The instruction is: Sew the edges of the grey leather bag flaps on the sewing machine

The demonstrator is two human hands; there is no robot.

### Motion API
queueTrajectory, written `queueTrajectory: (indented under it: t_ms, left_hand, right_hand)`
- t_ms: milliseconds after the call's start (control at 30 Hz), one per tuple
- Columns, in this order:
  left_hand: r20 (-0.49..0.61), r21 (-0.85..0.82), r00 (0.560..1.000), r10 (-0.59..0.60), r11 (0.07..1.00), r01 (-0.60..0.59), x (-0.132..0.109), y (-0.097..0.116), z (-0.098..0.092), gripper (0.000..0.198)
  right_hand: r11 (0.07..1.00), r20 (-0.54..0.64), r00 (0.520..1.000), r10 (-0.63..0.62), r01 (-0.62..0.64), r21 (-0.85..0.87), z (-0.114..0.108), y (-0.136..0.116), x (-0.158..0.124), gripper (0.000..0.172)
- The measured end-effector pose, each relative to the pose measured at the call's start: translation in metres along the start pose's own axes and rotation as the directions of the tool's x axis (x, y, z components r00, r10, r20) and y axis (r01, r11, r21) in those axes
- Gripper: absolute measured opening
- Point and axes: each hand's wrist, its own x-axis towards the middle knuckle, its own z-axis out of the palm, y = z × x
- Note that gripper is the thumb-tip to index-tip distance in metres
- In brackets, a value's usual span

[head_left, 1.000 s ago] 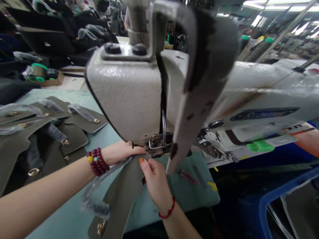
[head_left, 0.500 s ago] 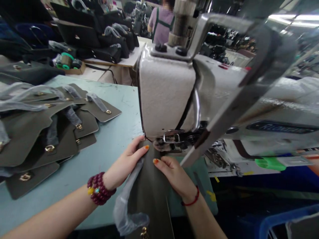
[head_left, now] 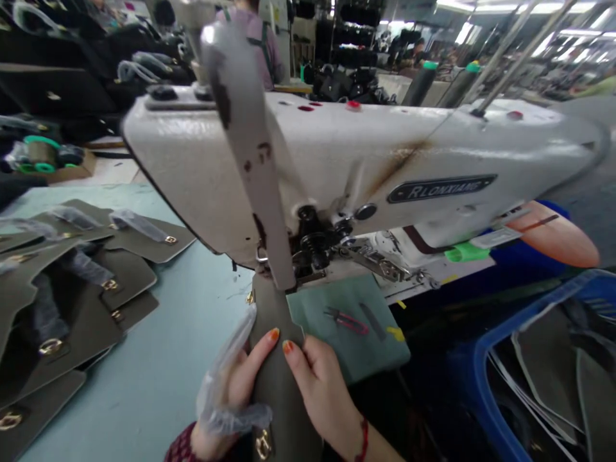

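A dark grey-green panel (head_left: 276, 378) runs from beneath the sewing machine's head down to the bottom edge of the view. My left hand (head_left: 240, 378) grips its left side, thumb on top, fingers partly hidden behind a plastic-wrapped handle (head_left: 216, 385) with gold fittings. On the panel's right side is my right hand (head_left: 322, 385), its thumb on top and its fingers curled at the edge. The far end of the panel lies by the presser area of the white sewing machine (head_left: 327, 160), partly behind a worn metal lever (head_left: 255, 154).
Similar panels (head_left: 129, 256) with wrapped handles are piled on the table at left. Pink snips (head_left: 349, 321) lie on the green surface right of the panel. A blue bin (head_left: 481, 378) holding panels stands at lower right. Behind the machine is a person (head_left: 269, 48).
The view has turned to the right. Both hands have shifted down the panel, away from the machine's presser area. The pink snips and more of the blue bin now show.
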Motion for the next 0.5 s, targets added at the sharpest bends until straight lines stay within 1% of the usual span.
queueTrajectory:
  t_ms: [100,200,267,333,500]
  left_hand:
    - [-0.129,0.024,0.991,-0.041,0.999,0.044,-0.003,0.001,0.001,0.05]
    - [-0.179,0.073,0.984,-0.006,0.997,0.019,-0.007,-0.004,-0.002,0.048]
    - [-0.183,0.09,0.983,0.014,0.996,0.002,-0.007,-0.006,-0.005,0.047]
    - [-0.162,0.091,0.987,0.015,0.996,0.0,-0.003,-0.008,-0.007,0.046]
    - [-0.128,0.066,0.992,-0.016,0.998,0.024,0.015,-0.006,-0.01,0.048]
  right_hand:
    - [0.999,0.008,0.999,0.033,-0.033,-0.041,-0.004,-0.005,-0.001,0.044]
    - [0.998,0.012,0.998,0.055,-0.055,-0.014,-0.003,-0.003,0.001,0.044]
    - [0.998,0.004,0.998,0.065,-0.065,-0.01,-0.002,-0.001,0.003,0.044]
    - [0.997,0.004,0.997,0.071,-0.071,-0.013,-0.001,0.0,0.007,0.044]
    - [0.998,0.018,0.998,0.062,-0.062,-0.011,0.0,0.002,0.019,0.044]
